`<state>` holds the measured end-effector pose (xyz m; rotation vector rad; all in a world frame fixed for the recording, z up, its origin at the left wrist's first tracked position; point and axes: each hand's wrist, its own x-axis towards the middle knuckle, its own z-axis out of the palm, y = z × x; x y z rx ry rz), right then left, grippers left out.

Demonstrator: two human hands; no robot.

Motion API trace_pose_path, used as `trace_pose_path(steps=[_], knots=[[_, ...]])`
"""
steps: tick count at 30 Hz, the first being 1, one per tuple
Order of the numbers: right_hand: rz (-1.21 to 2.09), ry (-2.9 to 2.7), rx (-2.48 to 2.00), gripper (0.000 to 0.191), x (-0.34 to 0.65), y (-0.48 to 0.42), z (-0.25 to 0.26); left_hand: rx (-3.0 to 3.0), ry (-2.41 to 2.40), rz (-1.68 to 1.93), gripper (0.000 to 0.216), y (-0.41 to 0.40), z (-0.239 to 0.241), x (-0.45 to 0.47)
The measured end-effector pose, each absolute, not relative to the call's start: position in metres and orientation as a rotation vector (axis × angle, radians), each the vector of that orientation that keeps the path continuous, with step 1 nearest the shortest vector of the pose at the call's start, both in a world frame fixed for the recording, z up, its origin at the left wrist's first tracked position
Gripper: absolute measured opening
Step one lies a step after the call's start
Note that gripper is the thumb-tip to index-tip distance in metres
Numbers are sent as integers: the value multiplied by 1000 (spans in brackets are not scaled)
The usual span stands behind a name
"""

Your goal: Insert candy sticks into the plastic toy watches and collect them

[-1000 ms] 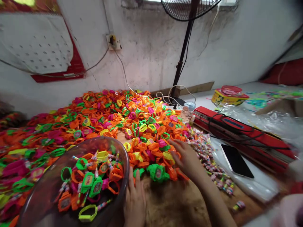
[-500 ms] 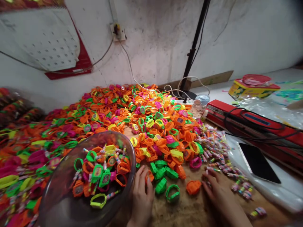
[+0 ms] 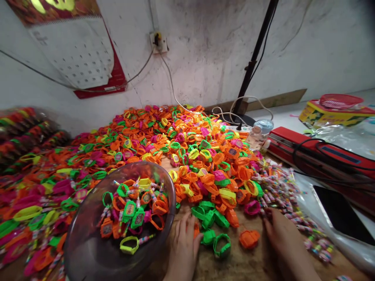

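A huge heap of toy watches (image 3: 164,140) in orange, green, pink and yellow covers the table. A clear dark bowl (image 3: 88,253) at the near left holds several watches and wrapped candies. My left hand (image 3: 183,244) lies flat beside the bowl, fingers stretched, with an orange watch (image 3: 195,230) at its fingertips. Loose green watches (image 3: 222,246) and an orange one (image 3: 249,238) lie on the bare wood between my hands. My right hand (image 3: 283,240) rests palm down, its fingertips touching a strip of wrapped candies (image 3: 281,191) and next to a pink watch (image 3: 252,207).
A red sealing machine (image 3: 322,152) with black cable lies at the right, with a black phone (image 3: 340,214) on plastic in front. A fan pole (image 3: 254,58), a small bottle (image 3: 259,134), a yellow box (image 3: 334,111) and bagged watches (image 3: 26,128) stand around.
My right hand has drawn back from the heap toward the candies, leaving several green watches and an orange one on the bare wood. My left hand stays by the bowl.
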<state>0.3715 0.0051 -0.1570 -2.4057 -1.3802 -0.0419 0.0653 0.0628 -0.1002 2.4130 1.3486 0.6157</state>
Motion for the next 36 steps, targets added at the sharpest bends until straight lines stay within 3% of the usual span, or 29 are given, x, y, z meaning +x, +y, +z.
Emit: trace_pose_path(steps=[4,8,15,19,31,36], knots=[[-148,-1310,-2174,33,370,9,-149,2204,1265,655,34,60,-92,58],[-80,-1148,-1998,36,349,6,-119,1637,1291,838,23,62,-77,60],[735,-1040,-1454,41,277,5,-47,646,1018,720,45,74,-41,83],[908,-1021,-1267,28,247,6,-25,435,886,689,44,74,-30,95],[608,-1266,-1488,25,227,-7,-25,685,1111,972,42,73,-14,118],[434,-1256,-1524,22,222,3,-27,720,1015,877,57,66,-7,113]])
